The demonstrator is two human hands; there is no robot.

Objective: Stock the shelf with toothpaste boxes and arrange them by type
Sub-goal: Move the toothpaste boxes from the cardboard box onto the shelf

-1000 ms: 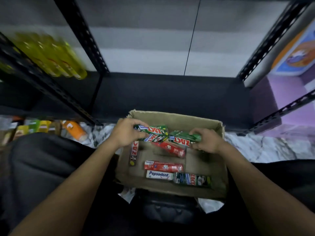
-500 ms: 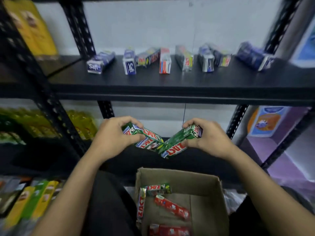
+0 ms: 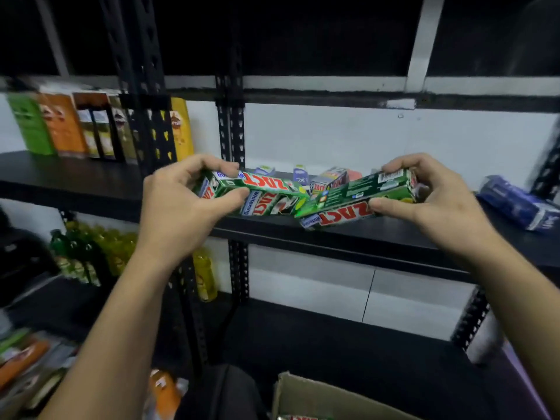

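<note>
Toothpaste boxes (image 3: 328, 180) on shelf (image 3: 394, 236), carton (image 3: 306, 395) below

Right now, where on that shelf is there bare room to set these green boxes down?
The shelf is bare along its front strip, below the green boxes in the right hand. The back is crowded: standing boxes fill the stretch between it and the left hand, and blue packs take the right end.

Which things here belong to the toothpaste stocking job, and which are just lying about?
Job: left Zact boxes in the left hand, right Zact boxes in the right hand, toothpaste boxes on the black shelf, cardboard box below.
Lying about: upright packets on the neighbouring shelf, yellow bottles lower left.
</note>
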